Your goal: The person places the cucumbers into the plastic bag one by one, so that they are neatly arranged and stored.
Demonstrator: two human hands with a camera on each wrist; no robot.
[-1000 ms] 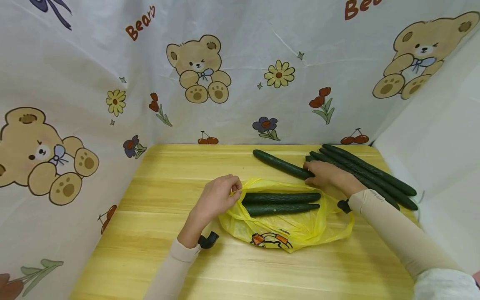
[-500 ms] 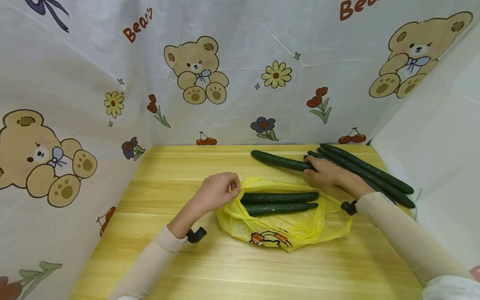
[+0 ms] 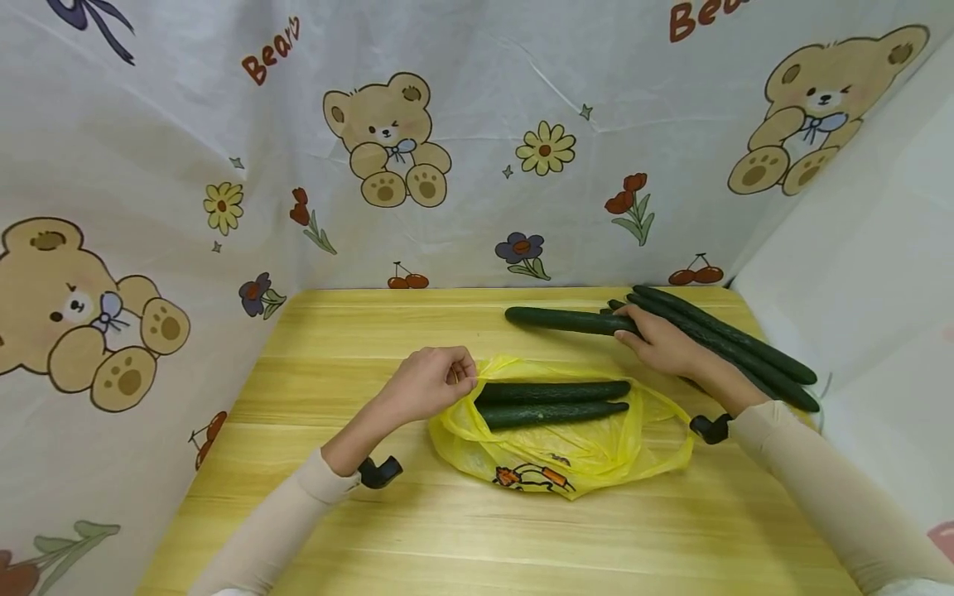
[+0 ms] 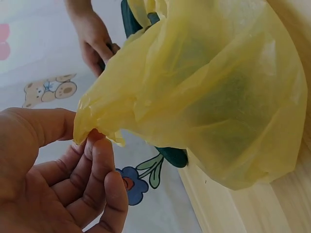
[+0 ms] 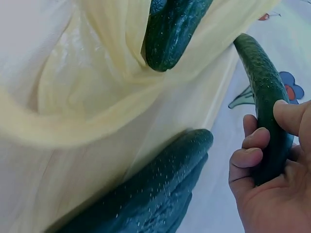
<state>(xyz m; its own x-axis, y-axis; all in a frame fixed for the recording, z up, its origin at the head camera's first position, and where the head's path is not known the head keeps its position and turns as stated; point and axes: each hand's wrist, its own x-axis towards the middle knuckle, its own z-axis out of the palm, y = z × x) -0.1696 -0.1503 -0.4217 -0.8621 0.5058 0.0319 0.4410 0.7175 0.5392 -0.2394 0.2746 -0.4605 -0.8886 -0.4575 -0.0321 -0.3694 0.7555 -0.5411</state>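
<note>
A yellow plastic bag (image 3: 596, 463) lies on its side with its mouth facing up, two dark green cucumbers (image 3: 555, 414) inside it. My left hand (image 3: 432, 382) pinches the bag's left rim between thumb and fingers, and the left wrist view shows the film (image 4: 209, 97) stretched away from that pinch. Behind the bag, my right hand (image 3: 663, 343) grips one end of another cucumber (image 3: 559, 319), which points left. The right wrist view has the thumb and fingers curled round this cucumber (image 5: 267, 92).
Several more cucumbers (image 3: 730, 343) lie side by side at the table's back right, partly behind the right hand. The wooden table (image 3: 358, 331) meets a bear-print cloth (image 3: 477, 232) at the back and a white wall (image 3: 879, 290) on the right.
My right hand has taken hold of the cucumber behind the bag and moved slightly right with it; the cucumber has swung nearly level. The left hand keeps its pinch on the bag.
</note>
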